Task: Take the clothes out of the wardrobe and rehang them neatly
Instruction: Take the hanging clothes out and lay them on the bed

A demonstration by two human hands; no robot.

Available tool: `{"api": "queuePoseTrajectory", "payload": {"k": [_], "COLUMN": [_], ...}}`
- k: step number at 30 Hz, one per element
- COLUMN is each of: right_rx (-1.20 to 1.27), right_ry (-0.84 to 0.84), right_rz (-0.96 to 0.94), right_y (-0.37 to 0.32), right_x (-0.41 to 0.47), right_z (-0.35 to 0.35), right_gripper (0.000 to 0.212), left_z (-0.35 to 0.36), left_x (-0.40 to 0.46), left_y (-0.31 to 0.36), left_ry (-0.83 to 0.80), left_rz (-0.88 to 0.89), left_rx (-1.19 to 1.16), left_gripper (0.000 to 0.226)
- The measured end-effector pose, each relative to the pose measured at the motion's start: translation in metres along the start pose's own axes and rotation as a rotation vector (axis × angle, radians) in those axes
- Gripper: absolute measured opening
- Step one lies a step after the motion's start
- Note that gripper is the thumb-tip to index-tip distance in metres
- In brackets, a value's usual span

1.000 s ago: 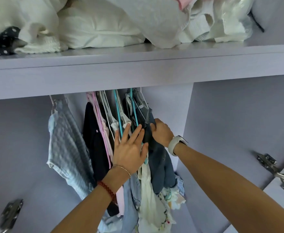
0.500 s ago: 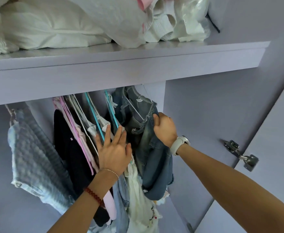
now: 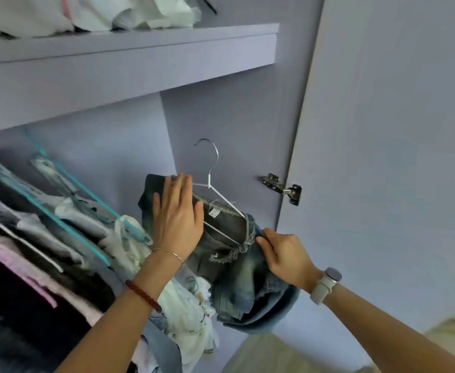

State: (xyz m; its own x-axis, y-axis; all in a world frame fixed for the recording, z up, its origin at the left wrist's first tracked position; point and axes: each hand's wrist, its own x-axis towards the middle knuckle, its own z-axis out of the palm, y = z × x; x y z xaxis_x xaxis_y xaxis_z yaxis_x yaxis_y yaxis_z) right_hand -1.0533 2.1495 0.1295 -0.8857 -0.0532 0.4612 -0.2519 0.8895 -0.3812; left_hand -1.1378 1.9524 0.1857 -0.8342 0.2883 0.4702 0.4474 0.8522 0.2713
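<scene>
A faded denim garment [image 3: 237, 267] hangs on a white wire hanger [image 3: 212, 181], whose hook is free of the rail, in front of the wardrobe's right side wall. My right hand [image 3: 285, 254] pinches the garment's frayed right edge. My left hand [image 3: 176, 216] lies flat, fingers together, against the garment's left part near the waistband. Left of them several clothes [image 3: 59, 232] stay hung on teal and white hangers, tilted and blurred.
A lilac shelf [image 3: 140, 55] above carries piled white bedding [image 3: 86, 12]. The open wardrobe door [image 3: 382, 157] stands to the right on a metal hinge [image 3: 282, 188]. Pale wooden floor [image 3: 274, 354] shows below.
The denim garment and its hanger have come off the rail and moved right, out of the row of clothes. My left hand left the hanging clothes and now presses on the denim. The view swung right.
</scene>
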Motion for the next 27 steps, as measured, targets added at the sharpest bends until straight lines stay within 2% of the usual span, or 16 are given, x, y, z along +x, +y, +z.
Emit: {"api": "queuePoseTrajectory", "payload": {"k": [2,4,8,11,13,16,18,22,27], "right_rx": [-0.100,-0.158,-0.360,-0.404,-0.358,-0.364,-0.398,-0.340,-0.255], "right_ry": [-0.002,0.006,0.012,-0.009,0.045,0.154,0.152,0.212,0.428], "right_rz": [-0.003,0.031,0.162,0.347,0.523,0.701,0.751,0.817,0.968], "right_y": [0.018,0.032,0.059,0.070,0.065,0.050,0.035,0.015,0.003], "right_x": [-0.041,-0.081,-0.164,-0.229,-0.270,-0.332,-0.365,-0.424,-0.470], "right_z": [-0.023,-0.048,-0.096,-0.135,-0.164,-0.200,-0.215,-0.230,-0.250], "right_gripper": [0.023,0.029,0.033,0.026,0.017,0.019,0.020,0.032,0.031], "left_z": [0.025,0.052,0.098,0.112,0.117,0.117,0.110,0.100,0.095], "left_x": [0.000,-0.006,-0.024,-0.047,-0.069,-0.104,-0.124,-0.160,-0.195], "left_y": [0.022,0.040,0.090,0.146,0.186,0.249,0.292,0.366,0.449], "left_ry": [-0.084,-0.170,-0.262,-0.277,-0.289,-0.306,-0.302,-0.279,-0.176], "left_rz": [-0.018,0.063,0.487,0.667,0.750,0.821,0.865,0.997,1.064], "left_rx": [-0.069,-0.095,-0.285,-0.426,-0.498,-0.627,-0.680,-0.760,-0.827], "left_gripper": [0.056,0.058,0.057,0.043,0.037,0.021,0.015,0.030,0.029]}}
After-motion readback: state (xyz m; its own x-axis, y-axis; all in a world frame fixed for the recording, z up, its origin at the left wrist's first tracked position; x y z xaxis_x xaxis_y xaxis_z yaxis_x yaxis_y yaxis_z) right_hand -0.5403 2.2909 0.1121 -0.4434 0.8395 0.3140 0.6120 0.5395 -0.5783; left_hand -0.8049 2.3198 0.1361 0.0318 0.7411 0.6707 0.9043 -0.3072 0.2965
